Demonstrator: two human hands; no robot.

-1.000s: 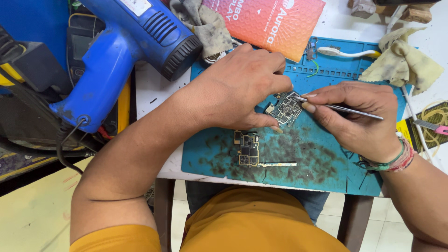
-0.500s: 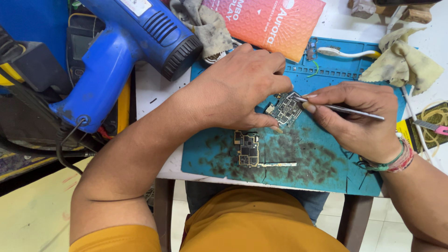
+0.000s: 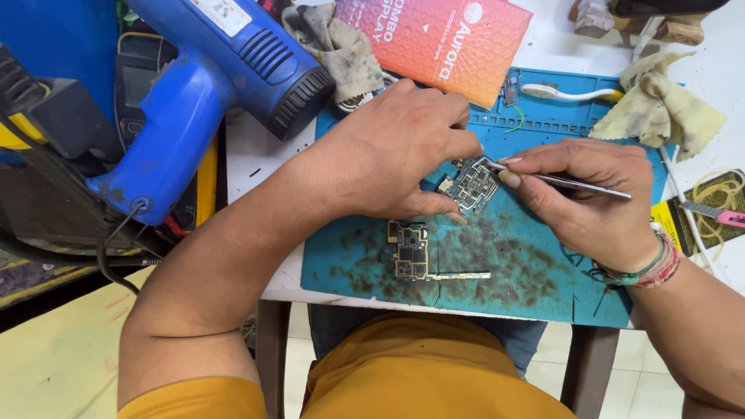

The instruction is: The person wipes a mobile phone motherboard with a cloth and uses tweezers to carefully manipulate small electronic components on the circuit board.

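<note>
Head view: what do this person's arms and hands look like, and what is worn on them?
Both forearms are bare, with no gloves on the left hand or the right hand. Short mustard-yellow sleeves show at the upper arms. The right wrist carries a stack of thread bands in green, red and pale colours. The left wrist is bare.

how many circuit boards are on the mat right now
2. One small green circuit board is pinned under the left hand, where the right hand works thin metal tweezers. The other board lies free on the stained teal mat. More may be hidden.
</note>
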